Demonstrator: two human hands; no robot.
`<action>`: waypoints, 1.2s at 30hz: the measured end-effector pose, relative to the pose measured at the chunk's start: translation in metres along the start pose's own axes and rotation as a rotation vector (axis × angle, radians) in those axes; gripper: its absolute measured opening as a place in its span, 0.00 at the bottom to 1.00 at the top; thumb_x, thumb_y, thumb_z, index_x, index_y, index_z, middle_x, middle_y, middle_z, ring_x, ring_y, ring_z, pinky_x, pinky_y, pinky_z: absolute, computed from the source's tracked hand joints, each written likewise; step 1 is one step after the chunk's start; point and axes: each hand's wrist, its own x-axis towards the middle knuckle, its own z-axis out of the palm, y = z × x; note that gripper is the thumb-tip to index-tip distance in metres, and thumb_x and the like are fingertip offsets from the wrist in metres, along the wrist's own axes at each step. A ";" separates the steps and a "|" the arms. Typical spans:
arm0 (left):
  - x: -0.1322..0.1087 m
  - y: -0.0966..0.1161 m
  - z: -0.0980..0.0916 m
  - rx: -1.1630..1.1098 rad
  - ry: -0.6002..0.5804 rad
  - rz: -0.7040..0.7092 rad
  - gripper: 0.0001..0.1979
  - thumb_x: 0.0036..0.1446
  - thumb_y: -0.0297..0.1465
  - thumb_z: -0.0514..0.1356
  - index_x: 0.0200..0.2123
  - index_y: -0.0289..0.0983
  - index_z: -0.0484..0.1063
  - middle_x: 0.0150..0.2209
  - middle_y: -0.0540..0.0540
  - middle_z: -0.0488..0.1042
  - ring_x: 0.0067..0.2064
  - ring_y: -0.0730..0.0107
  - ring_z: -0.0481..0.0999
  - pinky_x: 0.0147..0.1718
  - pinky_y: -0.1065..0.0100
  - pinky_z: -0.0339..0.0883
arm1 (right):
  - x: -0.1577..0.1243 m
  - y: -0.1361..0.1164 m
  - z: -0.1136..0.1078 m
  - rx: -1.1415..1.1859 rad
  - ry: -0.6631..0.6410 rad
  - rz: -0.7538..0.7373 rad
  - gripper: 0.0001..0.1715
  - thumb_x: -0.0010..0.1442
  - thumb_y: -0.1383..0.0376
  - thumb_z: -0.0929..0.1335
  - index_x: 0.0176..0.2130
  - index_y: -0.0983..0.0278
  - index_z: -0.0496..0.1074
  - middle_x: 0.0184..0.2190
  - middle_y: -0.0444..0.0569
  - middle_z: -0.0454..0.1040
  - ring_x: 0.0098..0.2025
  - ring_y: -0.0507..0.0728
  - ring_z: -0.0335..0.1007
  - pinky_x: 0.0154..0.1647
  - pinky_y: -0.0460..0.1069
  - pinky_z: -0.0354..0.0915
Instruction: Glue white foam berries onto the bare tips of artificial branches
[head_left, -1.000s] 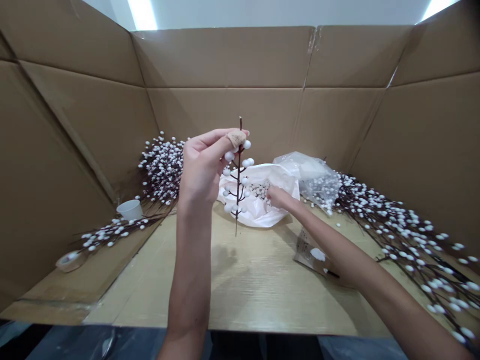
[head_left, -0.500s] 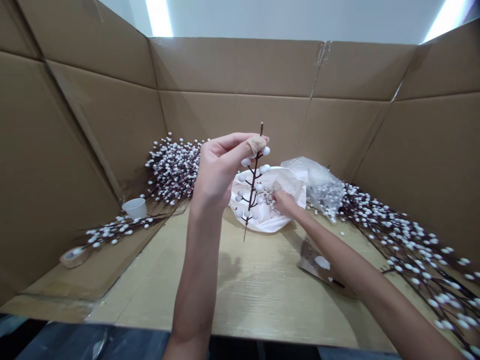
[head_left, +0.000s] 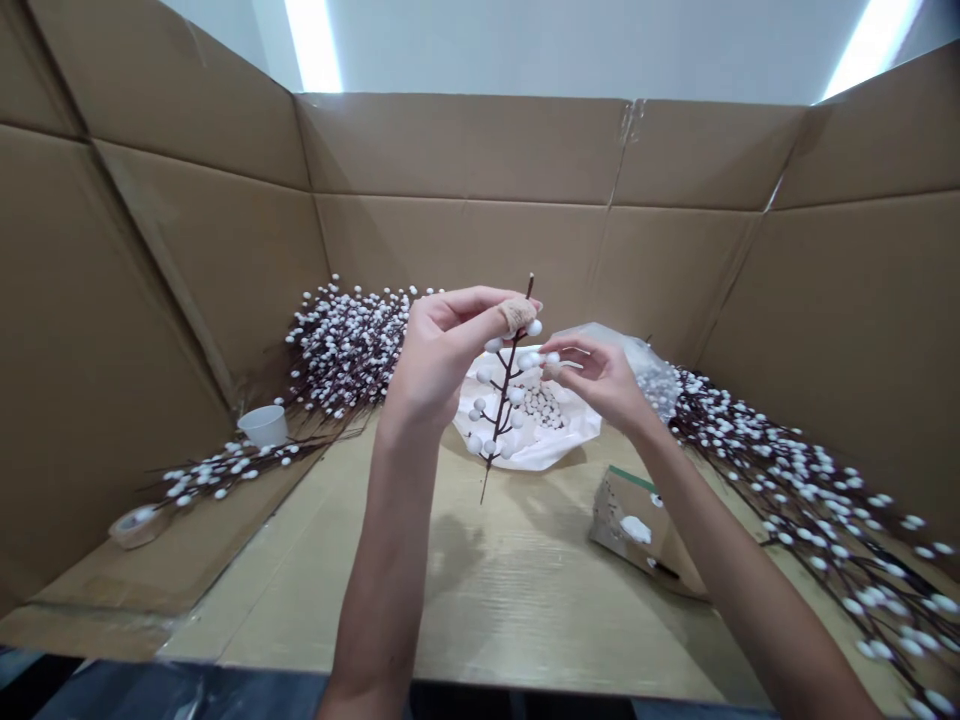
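Note:
Between thumb and fingers, my left hand (head_left: 439, 355) pinches the upper part of a dark stem, a berry branch (head_left: 505, 392) with white balls on short side twigs. It hangs near vertical above the table. My right hand (head_left: 600, 378), thumb and fingers pinched together, holds a small white ball (head_left: 553, 358) close beside the branch's upper right twigs. A tan wrapping covers my left thumb, and another shows on a right fingertip. Behind and below both hands lies a white plastic bag (head_left: 480, 458), spread out with loose white balls (head_left: 544, 405) on it.
Bunches of white-berry branches lie at the back left (head_left: 345, 345) and along the right (head_left: 795, 470). A white cup (head_left: 265, 426), a tape roll (head_left: 137, 527) and a few sprigs are at left. A cardboard piece (head_left: 645, 530) lies under my right forearm. Cardboard walls (head_left: 465, 240) enclose the table.
My right hand has come up from the loose balls on the plastic bag to the branch, bringing a white ball. My left hand keeps its hold on the branch.

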 end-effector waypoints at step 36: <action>-0.002 -0.006 0.023 0.113 -0.287 -0.134 0.03 0.45 0.28 0.68 0.28 0.38 0.81 0.29 0.46 0.81 0.31 0.69 0.77 0.32 0.70 0.72 | -0.017 -0.073 -0.022 0.333 -0.005 -0.084 0.13 0.54 0.57 0.72 0.36 0.61 0.72 0.35 0.47 0.79 0.38 0.54 0.77 0.40 0.50 0.75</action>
